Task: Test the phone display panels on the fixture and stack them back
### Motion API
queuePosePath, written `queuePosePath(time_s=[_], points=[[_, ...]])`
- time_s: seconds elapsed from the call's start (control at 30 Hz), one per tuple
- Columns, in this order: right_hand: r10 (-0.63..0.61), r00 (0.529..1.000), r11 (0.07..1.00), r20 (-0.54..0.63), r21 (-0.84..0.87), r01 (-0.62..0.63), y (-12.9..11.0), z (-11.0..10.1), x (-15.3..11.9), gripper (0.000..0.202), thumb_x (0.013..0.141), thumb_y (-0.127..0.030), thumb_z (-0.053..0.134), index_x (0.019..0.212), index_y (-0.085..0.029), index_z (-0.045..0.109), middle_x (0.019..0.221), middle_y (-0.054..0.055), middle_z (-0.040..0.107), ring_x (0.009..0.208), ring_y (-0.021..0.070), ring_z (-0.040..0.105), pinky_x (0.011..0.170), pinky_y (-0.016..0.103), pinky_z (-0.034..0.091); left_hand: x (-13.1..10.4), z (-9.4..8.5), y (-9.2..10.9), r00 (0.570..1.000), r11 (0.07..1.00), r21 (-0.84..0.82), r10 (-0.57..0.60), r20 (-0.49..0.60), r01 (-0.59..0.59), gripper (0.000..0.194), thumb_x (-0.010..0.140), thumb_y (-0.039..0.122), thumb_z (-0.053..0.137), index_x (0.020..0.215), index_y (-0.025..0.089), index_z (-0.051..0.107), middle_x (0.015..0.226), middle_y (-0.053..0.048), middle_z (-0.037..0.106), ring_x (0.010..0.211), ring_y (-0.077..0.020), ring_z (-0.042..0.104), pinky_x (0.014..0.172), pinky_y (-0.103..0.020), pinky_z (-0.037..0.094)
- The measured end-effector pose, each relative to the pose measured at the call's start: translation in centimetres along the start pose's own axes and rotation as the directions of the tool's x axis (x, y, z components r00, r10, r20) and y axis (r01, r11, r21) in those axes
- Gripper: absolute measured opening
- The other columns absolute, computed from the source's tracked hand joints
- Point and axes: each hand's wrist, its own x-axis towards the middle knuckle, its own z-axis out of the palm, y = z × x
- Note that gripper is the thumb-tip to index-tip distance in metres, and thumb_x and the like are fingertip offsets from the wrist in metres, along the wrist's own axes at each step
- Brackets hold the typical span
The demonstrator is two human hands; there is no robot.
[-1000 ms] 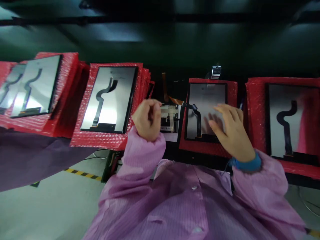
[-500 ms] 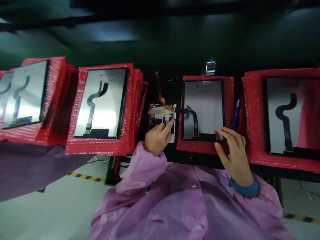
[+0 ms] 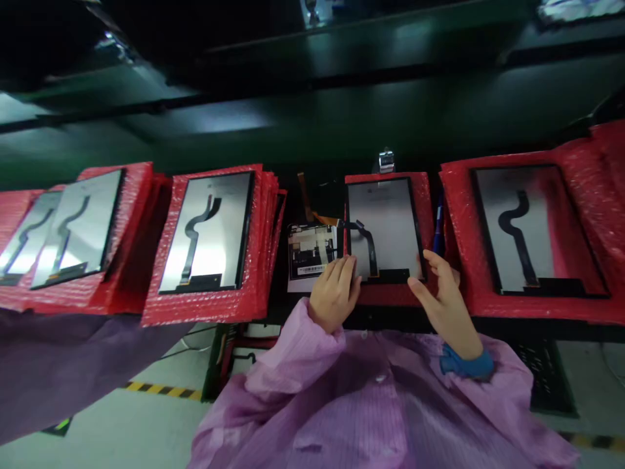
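Observation:
In the middle lies a display panel [image 3: 390, 221], silver-backed with a black rim, on a red bubble-wrap sleeve [image 3: 424, 202]. A black flex cable on its back bends left toward an orange ribbon cable [image 3: 305, 195] and a small circuit-board assembly [image 3: 310, 246] with a white label. My left hand [image 3: 334, 293] is at the panel's lower left corner, its fingers stretched out side by side; the thumb points to the panel's bottom edge. At the lower right corner my right hand [image 3: 444, 299] has thumb and forefinger about the panel's edges. A blue band circles the right wrist.
Left stands a stack of red sleeves with a similar panel [image 3: 208, 228] on top; more panels [image 3: 81, 228] lie farther left. Another panel [image 3: 532, 228] is on red sleeves at right. A blue pen [image 3: 438, 228] and a metal counter [image 3: 386, 161] are nearby. A purple sleeve [image 3: 73, 365] reaches in from the left.
My left hand has moved right, off the circuit board to the panel's lower left corner, uncovering the label. My right hand stays at the right corner. The camera view has shifted.

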Motion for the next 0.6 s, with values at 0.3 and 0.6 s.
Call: queuePosePath(time_s=[0.3, 0.6], points=[[-0.119, 0.99, 0.885, 0.078, 0.461, 0.07, -6.9, -1.0, -2.0, 0.049, 0.092, -0.041, 0.063, 0.137, -0.031, 0.048, 0.148, 0.006, 0.049, 0.139, 0.0237, 0.047, 0.12, 0.048, 0.038, 0.7, -1.4, -1.5, 0.982, 0.945, -0.265, -0.18, 0.061, 0.19, 0.046, 0.104, 0.049, 0.04, 0.115, 0.016, 0.07, 0.104, -0.013, 0.077, 0.096, -0.0263, 0.072, 0.088, -0.041, 0.058], [-0.415, 0.869, 0.806, 0.27, 0.552, 0.214, -7.6, 6.8, 1.1, 0.057, 0.101, -0.06, 0.037, 0.147, -0.026, 0.036, 0.15, 0.01, 0.047, 0.141, 0.023, 0.042, 0.12, 0.05, 0.036, 7.1, -3.9, -2.0, 0.763, -0.088, -0.986, -0.625, 0.163, 0.139, 0.054, 0.096, 0.061, 0.047, 0.133, 0.025, 0.063, 0.143, -0.007, 0.063, 0.137, -0.0273, 0.056, 0.116, -0.045, 0.045]])
